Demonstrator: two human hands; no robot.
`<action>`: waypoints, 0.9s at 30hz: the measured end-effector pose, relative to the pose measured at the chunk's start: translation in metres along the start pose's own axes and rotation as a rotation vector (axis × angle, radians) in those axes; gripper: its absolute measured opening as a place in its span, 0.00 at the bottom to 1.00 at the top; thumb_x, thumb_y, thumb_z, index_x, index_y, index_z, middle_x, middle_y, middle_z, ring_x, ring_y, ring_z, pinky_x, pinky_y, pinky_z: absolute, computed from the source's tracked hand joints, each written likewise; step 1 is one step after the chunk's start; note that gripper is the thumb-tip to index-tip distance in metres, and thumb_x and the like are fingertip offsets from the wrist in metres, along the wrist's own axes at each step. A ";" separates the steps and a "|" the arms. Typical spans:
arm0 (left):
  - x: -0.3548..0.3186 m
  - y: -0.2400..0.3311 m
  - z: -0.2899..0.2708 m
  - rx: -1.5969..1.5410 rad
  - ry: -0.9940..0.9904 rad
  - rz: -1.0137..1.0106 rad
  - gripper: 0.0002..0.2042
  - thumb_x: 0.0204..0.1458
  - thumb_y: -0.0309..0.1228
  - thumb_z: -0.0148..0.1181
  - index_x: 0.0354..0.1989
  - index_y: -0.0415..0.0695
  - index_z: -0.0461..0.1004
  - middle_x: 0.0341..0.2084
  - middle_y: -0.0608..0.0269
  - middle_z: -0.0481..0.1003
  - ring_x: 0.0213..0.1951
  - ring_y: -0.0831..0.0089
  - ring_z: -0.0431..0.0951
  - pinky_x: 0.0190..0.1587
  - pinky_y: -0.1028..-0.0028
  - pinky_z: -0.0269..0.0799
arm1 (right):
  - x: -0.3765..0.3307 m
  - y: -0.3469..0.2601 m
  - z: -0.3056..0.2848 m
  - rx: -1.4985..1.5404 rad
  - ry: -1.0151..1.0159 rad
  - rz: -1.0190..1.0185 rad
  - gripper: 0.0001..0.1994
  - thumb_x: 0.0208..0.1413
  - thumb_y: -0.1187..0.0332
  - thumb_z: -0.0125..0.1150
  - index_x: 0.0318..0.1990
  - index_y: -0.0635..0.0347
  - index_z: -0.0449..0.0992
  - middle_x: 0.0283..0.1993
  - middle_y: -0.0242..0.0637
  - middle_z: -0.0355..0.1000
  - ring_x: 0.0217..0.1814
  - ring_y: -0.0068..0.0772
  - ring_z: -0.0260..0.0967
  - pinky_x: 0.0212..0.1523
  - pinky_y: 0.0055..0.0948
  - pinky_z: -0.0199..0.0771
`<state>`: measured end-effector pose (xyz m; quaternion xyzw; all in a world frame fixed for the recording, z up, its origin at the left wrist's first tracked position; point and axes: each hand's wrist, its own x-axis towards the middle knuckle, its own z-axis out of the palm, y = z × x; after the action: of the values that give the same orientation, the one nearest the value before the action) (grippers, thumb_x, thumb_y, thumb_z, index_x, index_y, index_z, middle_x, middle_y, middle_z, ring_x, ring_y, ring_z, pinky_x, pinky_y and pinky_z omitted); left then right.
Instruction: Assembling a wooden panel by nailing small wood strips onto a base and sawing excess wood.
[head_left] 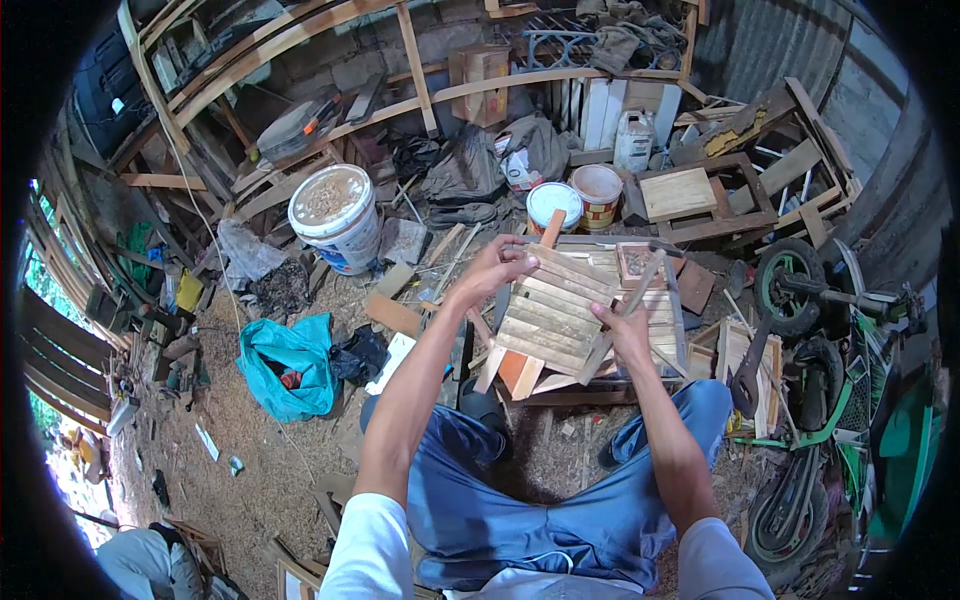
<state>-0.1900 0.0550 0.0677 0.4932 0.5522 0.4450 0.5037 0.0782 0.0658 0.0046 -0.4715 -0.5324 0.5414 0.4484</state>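
A small slatted wooden panel (pixel 550 318) is tilted in front of me, above a low wooden worktop. My left hand (pixel 497 268) is closed on its upper left corner, by an orange-brown strip of wood (pixel 553 229) that sticks out at the top. On the right edge my right hand (pixel 625 332) grips the panel, its thumb on the slats. A wooden handle with a dark curved end, like a hammer (pixel 642 283), runs past the right fingers; whether they hold it too I cannot tell. An orange-brown piece (pixel 519 373) shows at the panel's lower end, between pale wooden legs.
Behind the worktop (pixel 672 318) stand a white-lidded bucket (pixel 553 204) and a red-yellow bucket (pixel 598 195). A large bucket (pixel 338 220) and a teal sack (pixel 288 365) are on the left. To the right are a handsaw (pixel 747 380) and a green small motorbike (pixel 835 400). Sawdust and offcuts litter the floor.
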 end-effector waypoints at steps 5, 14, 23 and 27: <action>-0.008 -0.034 -0.024 0.354 0.465 0.387 0.22 0.54 0.32 0.62 0.54 0.33 0.67 0.40 0.49 0.78 0.43 0.62 0.79 0.45 0.64 0.74 | 0.007 0.028 0.017 0.289 0.073 -0.138 0.19 0.48 0.77 0.70 0.45 0.68 0.67 0.43 0.39 0.72 0.44 0.29 0.69 0.46 0.26 0.69; -0.104 -0.110 -0.001 0.421 0.360 -0.024 0.20 0.53 0.36 0.63 0.51 0.37 0.73 0.39 0.49 0.79 0.43 0.61 0.80 0.48 0.65 0.73 | 0.016 0.082 0.002 0.284 0.233 0.019 0.15 0.48 0.74 0.72 0.37 0.65 0.68 0.31 0.29 0.67 0.32 0.21 0.62 0.35 0.22 0.63; -0.112 -0.128 -0.003 0.396 0.278 -0.051 0.23 0.48 0.35 0.68 0.52 0.39 0.74 0.42 0.50 0.79 0.47 0.61 0.79 0.51 0.67 0.71 | -0.008 0.049 0.008 -0.288 0.240 0.187 0.19 0.50 0.64 0.71 0.39 0.65 0.67 0.29 0.39 0.70 0.23 0.32 0.70 0.21 0.32 0.69; -0.113 -0.138 0.001 0.325 0.297 -0.085 0.25 0.47 0.34 0.69 0.53 0.37 0.72 0.45 0.51 0.78 0.49 0.62 0.78 0.52 0.68 0.71 | -0.027 0.023 0.007 -0.721 0.155 0.023 0.17 0.55 0.66 0.64 0.41 0.69 0.65 0.26 0.50 0.71 0.28 0.53 0.72 0.31 0.45 0.71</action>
<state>-0.2014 -0.0730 -0.0561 0.4736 0.7050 0.3962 0.3489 0.0754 0.0372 -0.0171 -0.6449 -0.6481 0.2866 0.2864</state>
